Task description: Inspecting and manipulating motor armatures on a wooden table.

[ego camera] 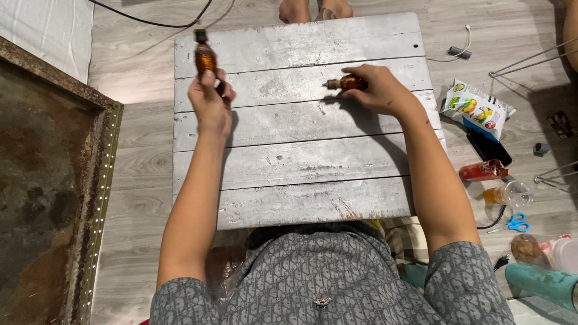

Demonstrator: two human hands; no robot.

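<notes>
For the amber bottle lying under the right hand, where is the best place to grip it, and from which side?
Probably around its round amber body, from above. The amber bottle lies on its side on the grey plank table, narrow neck pointing left, so the right hand's fingers can straddle the wider body.

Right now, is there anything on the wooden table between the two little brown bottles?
No. The left hand holds one small amber glass bottle upright, the right hand holds the other amber bottle lying sideways. Only bare grey plank tabletop shows between them.
</notes>
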